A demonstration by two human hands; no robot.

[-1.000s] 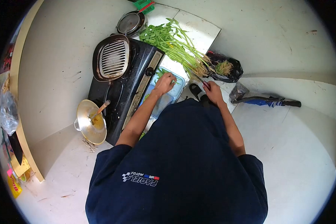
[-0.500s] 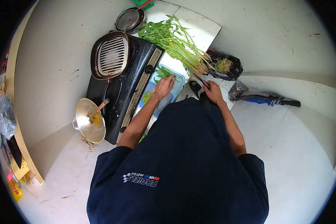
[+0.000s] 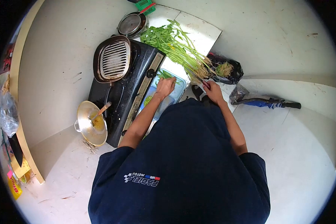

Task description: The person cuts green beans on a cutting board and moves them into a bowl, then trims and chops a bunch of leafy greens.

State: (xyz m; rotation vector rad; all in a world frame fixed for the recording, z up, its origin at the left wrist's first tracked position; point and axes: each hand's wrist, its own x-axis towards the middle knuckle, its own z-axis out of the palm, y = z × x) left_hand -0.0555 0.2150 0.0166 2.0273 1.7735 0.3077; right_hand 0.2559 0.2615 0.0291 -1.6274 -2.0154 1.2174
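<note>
My left hand (image 3: 165,87) is over the far end of a blue divided tray (image 3: 180,86), its fingers curled onto cut green leaves (image 3: 164,74). The fingertips are partly hidden. Chopped light-green pieces (image 3: 148,100) lie in another compartment of the tray, beside my left wrist. My right hand (image 3: 213,93) is closed around the dark red handle of a knife (image 3: 206,85). The blade points up and left, close to the roots of a large bunch of leafy green stems (image 3: 181,48) on the white tiled counter.
Left of the tray stands a black stove (image 3: 138,71) with a grill pan (image 3: 115,59) on it. A wok (image 3: 89,123) with a wooden-handled utensil sits nearer. A sieve (image 3: 130,24) lies behind. At right are a black plastic bag (image 3: 235,69) with root trimmings and a blue umbrella (image 3: 265,102).
The view has shifted slightly, so the stove and counter sit a little lower. My left hand stays at the leaves in the tray, and my right hand keeps the knife near the roots.
</note>
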